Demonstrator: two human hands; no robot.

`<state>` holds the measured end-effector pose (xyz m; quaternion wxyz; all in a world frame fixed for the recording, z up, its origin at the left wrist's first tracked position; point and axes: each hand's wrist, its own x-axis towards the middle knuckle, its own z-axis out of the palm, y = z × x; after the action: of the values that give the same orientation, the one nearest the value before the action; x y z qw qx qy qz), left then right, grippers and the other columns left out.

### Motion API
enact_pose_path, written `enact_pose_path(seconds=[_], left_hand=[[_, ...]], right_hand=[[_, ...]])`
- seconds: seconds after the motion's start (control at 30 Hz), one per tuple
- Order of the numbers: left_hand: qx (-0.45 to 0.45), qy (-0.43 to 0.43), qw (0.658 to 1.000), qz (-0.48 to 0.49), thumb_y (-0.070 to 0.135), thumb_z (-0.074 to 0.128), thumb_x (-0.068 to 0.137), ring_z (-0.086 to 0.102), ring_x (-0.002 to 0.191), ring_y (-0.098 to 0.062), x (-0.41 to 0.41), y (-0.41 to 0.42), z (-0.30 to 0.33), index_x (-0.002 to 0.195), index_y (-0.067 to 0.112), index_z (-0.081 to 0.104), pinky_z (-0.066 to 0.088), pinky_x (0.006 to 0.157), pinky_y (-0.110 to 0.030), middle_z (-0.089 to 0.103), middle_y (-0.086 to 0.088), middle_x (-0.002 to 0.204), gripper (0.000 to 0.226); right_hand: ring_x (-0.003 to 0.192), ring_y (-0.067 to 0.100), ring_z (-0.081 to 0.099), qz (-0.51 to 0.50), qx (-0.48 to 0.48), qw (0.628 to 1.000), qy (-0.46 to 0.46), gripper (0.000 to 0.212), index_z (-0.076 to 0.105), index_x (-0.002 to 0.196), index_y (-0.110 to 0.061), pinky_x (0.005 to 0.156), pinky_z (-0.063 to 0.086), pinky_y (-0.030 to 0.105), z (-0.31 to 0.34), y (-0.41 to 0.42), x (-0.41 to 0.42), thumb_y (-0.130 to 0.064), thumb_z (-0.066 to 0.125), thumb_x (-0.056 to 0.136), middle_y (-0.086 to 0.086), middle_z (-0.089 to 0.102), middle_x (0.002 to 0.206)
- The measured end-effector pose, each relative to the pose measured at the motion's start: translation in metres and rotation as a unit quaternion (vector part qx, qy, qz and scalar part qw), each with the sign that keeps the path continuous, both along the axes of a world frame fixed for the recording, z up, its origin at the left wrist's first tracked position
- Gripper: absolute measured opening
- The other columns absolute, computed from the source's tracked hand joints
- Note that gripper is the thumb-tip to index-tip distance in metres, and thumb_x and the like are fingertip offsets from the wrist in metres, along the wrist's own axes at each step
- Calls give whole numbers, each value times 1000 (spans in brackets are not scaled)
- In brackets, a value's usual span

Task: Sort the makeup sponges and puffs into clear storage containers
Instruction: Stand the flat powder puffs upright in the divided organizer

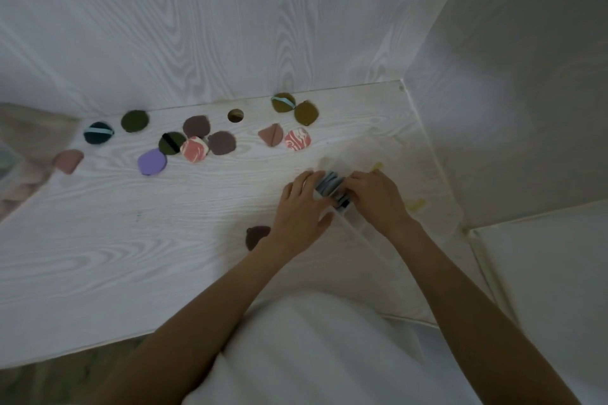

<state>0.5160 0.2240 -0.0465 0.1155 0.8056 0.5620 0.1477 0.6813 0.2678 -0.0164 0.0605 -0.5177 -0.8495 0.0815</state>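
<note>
Right now both hands work at a clear container [353,227] on the worktop [98,256]: left hand [301,207] flat vs its side, right hand [375,196] w/ fingers curled onto grey-blue puffs [329,182] stacked inside. Other puffs lie loose further back, incl. a purple sponge [152,162].

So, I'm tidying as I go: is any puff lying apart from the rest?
Yes. One dark maroon puff lies alone near the table's front, partly hidden under the left wrist, far from the scattered row at the back.

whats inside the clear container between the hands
Grey-blue puffs stand packed on edge inside the clear container. The left hand and right hand cover its sides, hiding the count.
</note>
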Motion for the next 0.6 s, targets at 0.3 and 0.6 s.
enact_pose_path(seconds=[0.3, 0.6], left_hand=[[-9, -197, 978, 68, 29, 53, 90, 55, 100, -17, -50, 13, 25, 99, 17, 65, 40, 85, -23, 63, -2, 111, 19], [-63, -168, 923, 341, 13, 53, 88, 61, 84, -24, -180, 56, 3, 103, 10, 60, 47, 71, -32, 65, -8, 96, 16]], right_hand=[[66, 27, 61, -3, 41, 998, 50, 20, 72, 86, -16, 65, 39, 32, 17, 4, 3, -15, 52, 85, 5, 70, 72], [99, 20, 58, -54, -164, 953, 250, 31, 58, 119, -18, 85, 49, 31, 23, 72, -97, -11, 56, 89, 3, 57, 117]])
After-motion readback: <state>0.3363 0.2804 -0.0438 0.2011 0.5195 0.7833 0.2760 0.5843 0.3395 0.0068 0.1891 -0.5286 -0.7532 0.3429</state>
